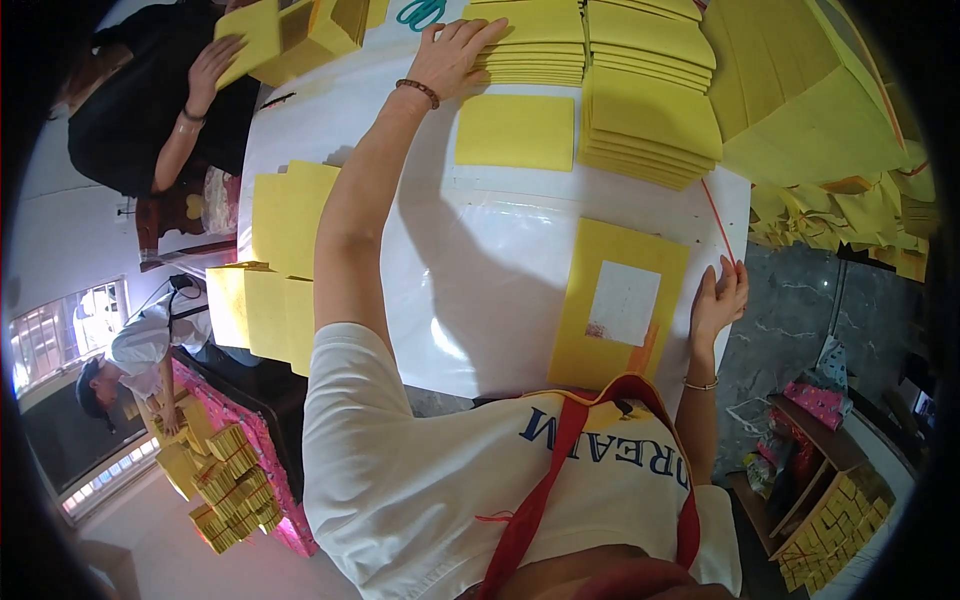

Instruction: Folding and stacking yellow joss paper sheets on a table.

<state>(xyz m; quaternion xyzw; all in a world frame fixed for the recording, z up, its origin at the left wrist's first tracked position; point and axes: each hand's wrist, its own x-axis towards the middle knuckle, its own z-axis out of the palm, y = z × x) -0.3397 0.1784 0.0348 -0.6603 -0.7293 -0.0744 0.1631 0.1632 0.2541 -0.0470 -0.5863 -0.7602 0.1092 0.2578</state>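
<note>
My left hand (455, 58) reaches to the far side of the table. Its fingers are stretched out and rest on the left edge of a stack of folded yellow papers (535, 35). At the table's right edge, my right hand (720, 300) has its fingers curled round the lower end of a thin red string (718, 218). That string runs up toward another yellow stack (650, 115). A yellow sheet with a white label (622, 300) lies flat in front of me. A single yellow folded piece (515, 132) lies just below the stack by my left hand.
More yellow packets (285, 300) lie along the left edge. Green-handled scissors (421, 13) are at the far side. Tall yellow bundles (810, 90) rise at the far right. A co-worker's hand (213, 65) holds yellow paper at upper left; another person (150, 345) works at a pink-covered table.
</note>
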